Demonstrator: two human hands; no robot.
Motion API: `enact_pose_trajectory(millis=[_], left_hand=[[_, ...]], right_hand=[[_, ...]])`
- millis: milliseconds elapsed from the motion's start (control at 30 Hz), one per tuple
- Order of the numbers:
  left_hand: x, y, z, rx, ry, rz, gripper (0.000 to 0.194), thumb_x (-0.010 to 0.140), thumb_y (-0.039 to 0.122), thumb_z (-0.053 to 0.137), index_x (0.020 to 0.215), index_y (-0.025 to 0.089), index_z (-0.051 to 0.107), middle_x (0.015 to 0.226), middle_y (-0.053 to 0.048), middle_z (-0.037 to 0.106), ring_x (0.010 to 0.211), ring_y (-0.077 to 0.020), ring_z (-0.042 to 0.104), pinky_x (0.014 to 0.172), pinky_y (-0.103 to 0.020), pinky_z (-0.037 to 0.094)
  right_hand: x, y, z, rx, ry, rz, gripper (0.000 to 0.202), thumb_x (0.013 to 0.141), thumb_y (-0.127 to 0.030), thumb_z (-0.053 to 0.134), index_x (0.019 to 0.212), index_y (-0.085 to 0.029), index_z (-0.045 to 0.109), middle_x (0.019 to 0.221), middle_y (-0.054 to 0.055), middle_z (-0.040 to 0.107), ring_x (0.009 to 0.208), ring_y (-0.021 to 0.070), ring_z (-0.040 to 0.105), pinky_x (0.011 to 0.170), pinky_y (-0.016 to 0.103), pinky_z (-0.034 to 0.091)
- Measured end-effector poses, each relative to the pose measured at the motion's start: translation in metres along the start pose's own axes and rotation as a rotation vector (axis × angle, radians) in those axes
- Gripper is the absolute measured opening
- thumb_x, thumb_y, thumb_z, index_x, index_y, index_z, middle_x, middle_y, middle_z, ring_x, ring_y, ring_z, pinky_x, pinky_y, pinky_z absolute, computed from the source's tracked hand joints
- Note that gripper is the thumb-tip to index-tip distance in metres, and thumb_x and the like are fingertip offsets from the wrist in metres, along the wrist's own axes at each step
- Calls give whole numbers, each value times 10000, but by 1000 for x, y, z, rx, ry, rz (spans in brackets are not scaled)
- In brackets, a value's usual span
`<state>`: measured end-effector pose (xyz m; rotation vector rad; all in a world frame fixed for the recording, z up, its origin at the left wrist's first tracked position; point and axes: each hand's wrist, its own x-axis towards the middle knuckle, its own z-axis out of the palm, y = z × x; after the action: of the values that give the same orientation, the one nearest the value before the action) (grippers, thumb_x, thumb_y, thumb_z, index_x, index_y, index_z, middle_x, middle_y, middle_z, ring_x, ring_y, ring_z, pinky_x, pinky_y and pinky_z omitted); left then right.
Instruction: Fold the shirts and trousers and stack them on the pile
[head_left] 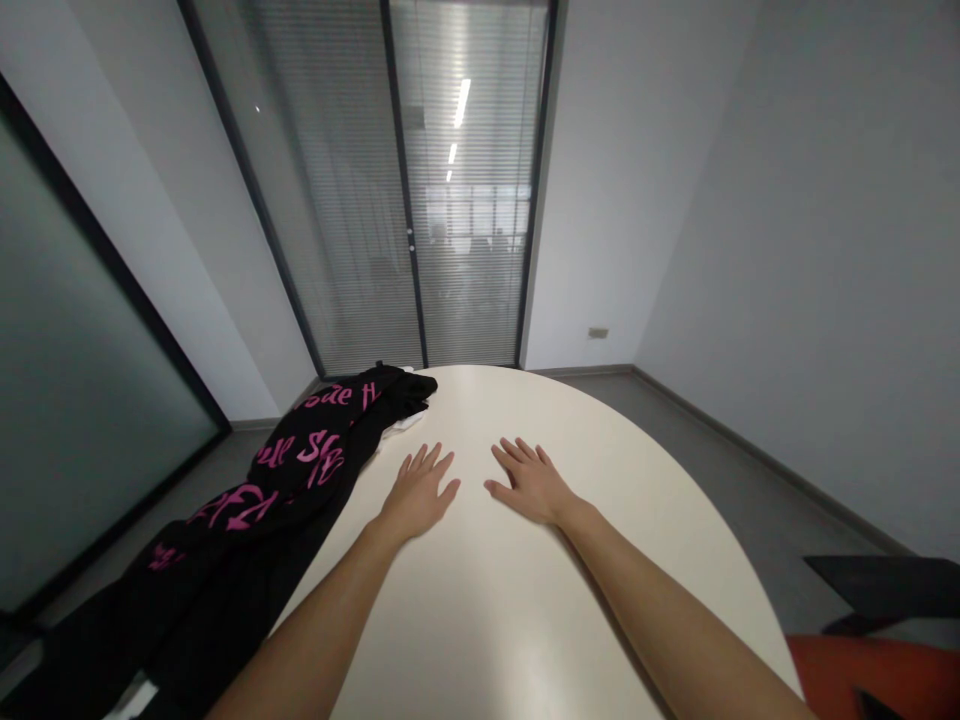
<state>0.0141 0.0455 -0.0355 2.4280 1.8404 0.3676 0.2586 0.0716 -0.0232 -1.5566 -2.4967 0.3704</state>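
My left hand [418,493] lies palm down on the pale table [480,620], its fingers stretched out and spread. To its right, a short gap away, my right hand [529,480] rests flat in the same way, fingers apart. Neither hand holds anything. Left of my left hand, a black garment [300,470] with pink lettering is draped along the table's left edge and hangs over it. A bit of white material [405,424] shows beneath the garment's far end.
An orange chair seat [870,675] with a black armrest [889,585] stands at the lower right. Beyond the table are a glass partition [472,290] with blinds and a white wall [592,200] with a small socket plate [598,333]. Frosted glass [75,380] stands at the left.
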Motion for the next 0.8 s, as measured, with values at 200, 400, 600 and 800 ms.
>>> enact_pose_trajectory(millis=[200,400,600,800], left_hand=[[0,1,0,-1,-8,-5,573,996,474,379,1497,201,436,1614,-102,287,1502,-321,206,1209,-530,181],[0,0,0,-7,-17,-1,584,999,488,363,1502,198,430,1618,-102,277,1503,-325,202,1212,-527,173],[0,-1,0,7,-15,-1,586,998,484,368,1507,198,420,1614,-103,291,1499,-324,215,1211,-524,179],[0,-3,5,-5,38,12,578,992,474,383,1494,190,427,1597,-108,336,1491,-310,248,1208,-512,202]], right_hand=[[-1,-2,-1,-2,2,0,836,914,-713,351,1575,-206,283,1644,81,186,1520,333,107,1202,543,65],[-2,-4,-4,-6,-10,4,831,918,-712,340,1574,-204,288,1647,80,175,1522,325,99,1207,530,57],[-3,-5,-4,-4,-18,4,839,920,-713,331,1578,-196,275,1647,84,173,1522,331,97,1208,532,55],[-1,-4,-3,-18,-14,6,838,919,-714,335,1577,-198,278,1645,85,181,1520,333,106,1204,537,63]])
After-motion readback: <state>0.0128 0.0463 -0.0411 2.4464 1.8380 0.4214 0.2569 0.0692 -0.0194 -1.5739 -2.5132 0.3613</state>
